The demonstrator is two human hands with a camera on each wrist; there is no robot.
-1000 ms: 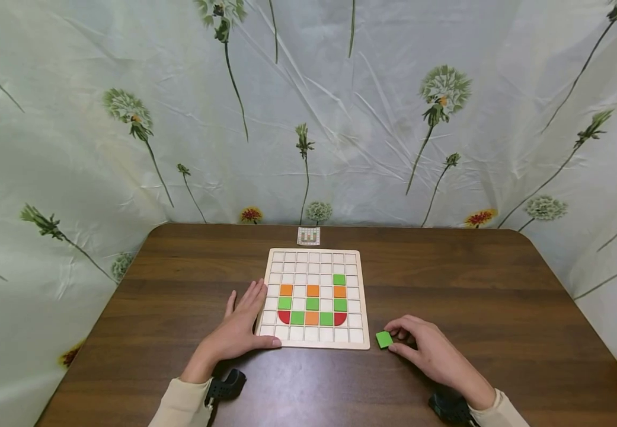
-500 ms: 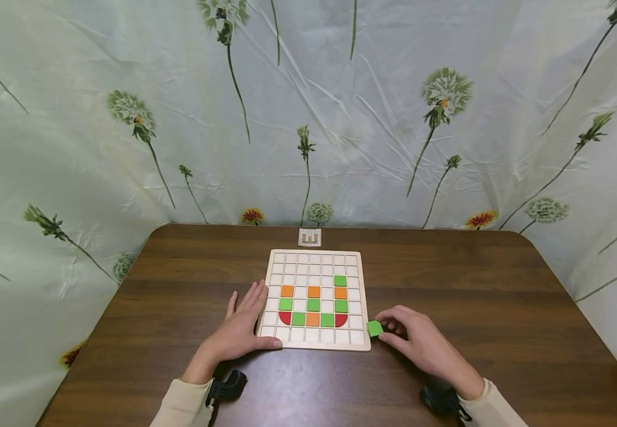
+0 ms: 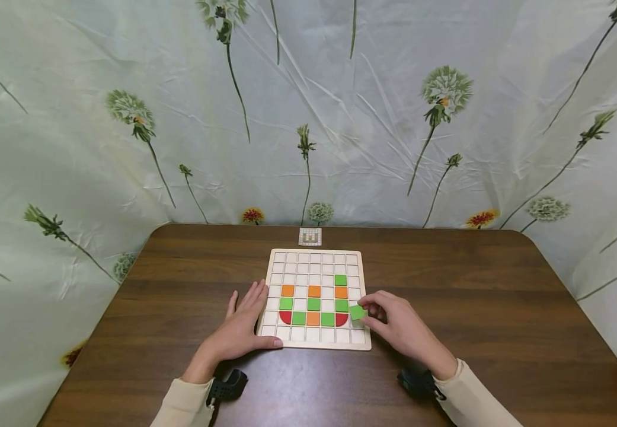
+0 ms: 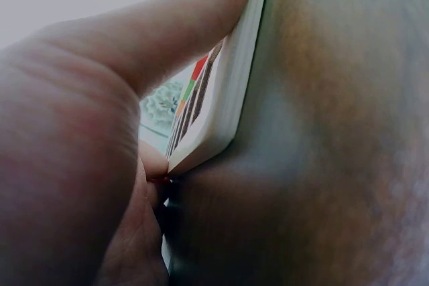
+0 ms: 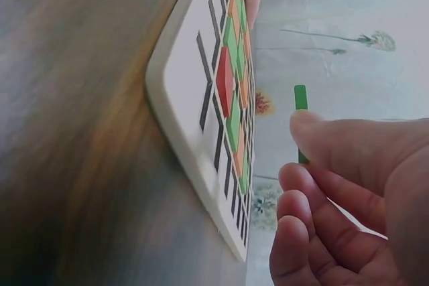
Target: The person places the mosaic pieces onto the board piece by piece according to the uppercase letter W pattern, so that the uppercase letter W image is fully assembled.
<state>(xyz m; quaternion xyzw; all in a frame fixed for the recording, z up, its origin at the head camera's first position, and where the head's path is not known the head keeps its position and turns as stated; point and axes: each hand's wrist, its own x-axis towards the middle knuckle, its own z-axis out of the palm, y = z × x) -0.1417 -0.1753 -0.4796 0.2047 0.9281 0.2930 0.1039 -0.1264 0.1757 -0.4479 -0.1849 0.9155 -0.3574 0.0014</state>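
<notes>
A white grid board [image 3: 306, 279] with a pale wooden rim lies on the table, bearing several orange and green square tiles and two red rounded tiles. My left hand [image 3: 239, 328] rests at the board's left edge, fingers along the side and thumb on the near left corner; the left wrist view shows the thumb [image 4: 181, 25] over the rim. My right hand [image 3: 401, 326] pinches a green square tile [image 3: 357, 312] above the board's right side. In the right wrist view that tile [image 5: 300, 97] stands edge-on between thumb and fingers, apart from the board.
A small pattern card [image 3: 310, 236] lies behind the board near the table's far edge. The brown wooden table [image 3: 447, 267] ends at a hanging cloth [image 3: 361, 118] printed with flowers.
My right hand has carried the green tile left and away from me, from the table beside the board to over its right columns. The left hand stays in place.
</notes>
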